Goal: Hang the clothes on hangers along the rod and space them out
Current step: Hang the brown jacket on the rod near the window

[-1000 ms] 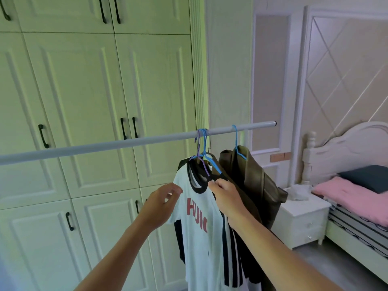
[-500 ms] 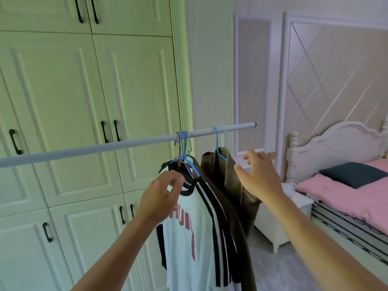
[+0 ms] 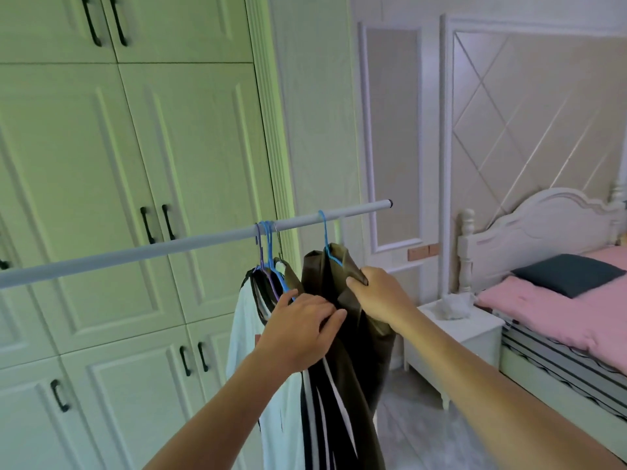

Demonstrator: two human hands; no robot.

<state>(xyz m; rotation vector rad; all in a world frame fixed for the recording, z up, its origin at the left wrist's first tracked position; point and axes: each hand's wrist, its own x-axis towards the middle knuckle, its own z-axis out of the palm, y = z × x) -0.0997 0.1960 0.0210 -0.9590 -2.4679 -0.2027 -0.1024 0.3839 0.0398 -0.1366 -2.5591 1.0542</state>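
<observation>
The left hand [image 3: 298, 329] lies flat, fingers spread, against the bunched garments, its fingertips touching the brown garment [image 3: 342, 320]. The right hand [image 3: 376, 296] is closed on that garment's shoulder, thumb and fingers pinching the cloth just below its blue hanger [image 3: 326, 239]. To the left hangs a white T-shirt [image 3: 247, 334] beside dark striped clothes, their hooks crowded together on the grey rod [image 3: 169, 247]. Beyond stand the wardrobe doors [image 3: 101, 164]; far right, a nightstand [image 3: 471, 330] and bed [image 3: 559, 307].

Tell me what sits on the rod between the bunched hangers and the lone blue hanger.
Nothing: in the head view the rod is bare between the bunched hangers and the lone blue hanger.
</observation>
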